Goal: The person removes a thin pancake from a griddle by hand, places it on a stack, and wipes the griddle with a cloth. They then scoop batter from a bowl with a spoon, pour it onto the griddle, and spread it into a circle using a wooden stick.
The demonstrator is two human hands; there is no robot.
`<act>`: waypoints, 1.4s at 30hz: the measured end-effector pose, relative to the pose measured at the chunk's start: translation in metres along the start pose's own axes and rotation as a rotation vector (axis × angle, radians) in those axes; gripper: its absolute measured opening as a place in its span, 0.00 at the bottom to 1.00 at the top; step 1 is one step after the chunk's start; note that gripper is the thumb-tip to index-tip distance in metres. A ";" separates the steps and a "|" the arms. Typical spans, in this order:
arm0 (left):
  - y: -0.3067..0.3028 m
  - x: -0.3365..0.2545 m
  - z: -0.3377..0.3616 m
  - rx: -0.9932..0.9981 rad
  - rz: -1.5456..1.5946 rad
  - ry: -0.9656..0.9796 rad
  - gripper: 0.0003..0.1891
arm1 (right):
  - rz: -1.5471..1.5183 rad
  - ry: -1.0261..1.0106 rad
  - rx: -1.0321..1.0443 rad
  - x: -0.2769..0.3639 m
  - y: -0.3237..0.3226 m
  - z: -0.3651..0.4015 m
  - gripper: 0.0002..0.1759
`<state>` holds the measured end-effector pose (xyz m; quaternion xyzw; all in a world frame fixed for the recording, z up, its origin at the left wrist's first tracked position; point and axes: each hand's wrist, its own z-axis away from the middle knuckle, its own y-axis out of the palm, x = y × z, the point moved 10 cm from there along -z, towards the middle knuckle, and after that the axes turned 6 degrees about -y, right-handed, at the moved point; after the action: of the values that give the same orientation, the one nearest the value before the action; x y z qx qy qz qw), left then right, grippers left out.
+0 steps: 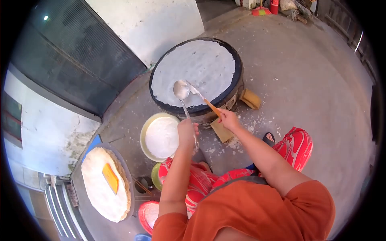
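My left hand is closed around the long metal handle of a ladle, its bowl coated in white batter. My right hand grips the wooden handle of a spatula, whose blade is smeared with batter and touches or nearly touches the ladle's bowl. Both tools are over the near part of a large round griddle with a black rim. A thin whitish batter sheet covers most of its surface. Below and left of the griddle, close to my left hand, stands a wide bowl of white batter.
At left, a thick stack of flat pancakes carries a yellow scraper. A red basin, a green bowl and chopsticks are nearby. Tan blocks sit beside the griddle, with white flakes scattered on the concrete floor.
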<state>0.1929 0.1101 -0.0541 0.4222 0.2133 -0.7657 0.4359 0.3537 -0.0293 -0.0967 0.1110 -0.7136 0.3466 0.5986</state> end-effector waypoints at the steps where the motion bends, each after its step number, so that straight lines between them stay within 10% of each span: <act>1: -0.001 0.000 -0.003 -0.018 0.008 0.005 0.09 | -0.073 0.023 -0.004 0.002 -0.002 0.001 0.17; 11: 0.011 0.009 -0.012 -0.008 0.218 -0.128 0.10 | -0.192 0.202 0.127 0.021 0.030 0.017 0.18; 14: 0.016 0.002 -0.003 0.348 0.852 -0.406 0.14 | -0.118 -0.240 -0.050 0.055 -0.005 0.003 0.16; 16: 0.037 -0.035 0.037 0.854 1.372 -0.586 0.18 | -0.240 -0.157 -0.039 0.044 -0.015 -0.008 0.15; 20: 0.016 -0.073 0.076 1.042 1.396 -0.477 0.20 | -0.039 -0.110 -0.296 -0.015 -0.038 -0.020 0.14; 21: 0.008 -0.081 0.084 1.033 1.371 -0.437 0.20 | 0.135 -0.115 -0.381 -0.023 -0.042 -0.013 0.13; 22: -0.002 -0.086 0.088 1.023 1.346 -0.399 0.20 | 0.251 0.069 -0.077 -0.020 -0.017 0.002 0.16; 25: -0.041 -0.082 0.089 0.937 1.283 -0.334 0.21 | 0.121 -0.204 0.474 0.005 0.057 0.058 0.15; 36: -0.243 0.077 0.012 -0.031 0.377 -0.271 0.11 | -0.148 -0.136 0.367 0.008 -0.003 0.048 0.29; 42: -0.240 0.183 -0.036 0.011 0.563 -0.433 0.14 | -0.424 0.112 0.497 0.050 -0.007 0.047 0.43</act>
<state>-0.0423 0.1728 -0.2357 0.2949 -0.0131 -0.6884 0.6626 0.3075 -0.0510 -0.0496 0.3805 -0.5340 0.3833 0.6504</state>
